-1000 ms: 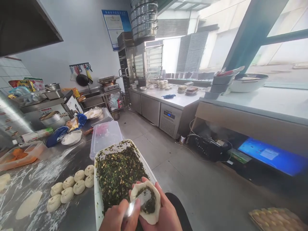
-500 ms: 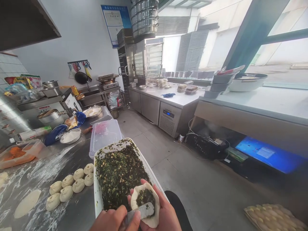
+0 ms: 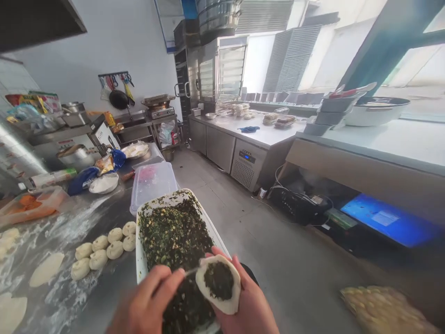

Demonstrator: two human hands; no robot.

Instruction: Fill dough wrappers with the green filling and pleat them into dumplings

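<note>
My right hand (image 3: 251, 310) cups a round dough wrapper (image 3: 223, 305) with a mound of dark green filling (image 3: 219, 280) in its middle. My left hand (image 3: 146, 302) is closed on a thin metal spoon (image 3: 191, 272), whose tip reaches the wrapper's left edge. Both hands hover over the near end of a white rectangular tub (image 3: 138, 260) full of chopped green filling (image 3: 174, 232), which stands on the floured steel worktable (image 3: 114, 297).
Several pleated buns (image 3: 104, 248) and flat dough rounds (image 3: 47, 269) lie left of the tub. A clear plastic lid (image 3: 153, 183) sits behind it. A tray of buns (image 3: 382, 311) is at lower right. Steel counters (image 3: 264, 134) and a grey floor lie beyond.
The spoon has come off the filling on the wrapper and drawn back to its left edge. My left hand has risen further into view. The view has shifted slightly.
</note>
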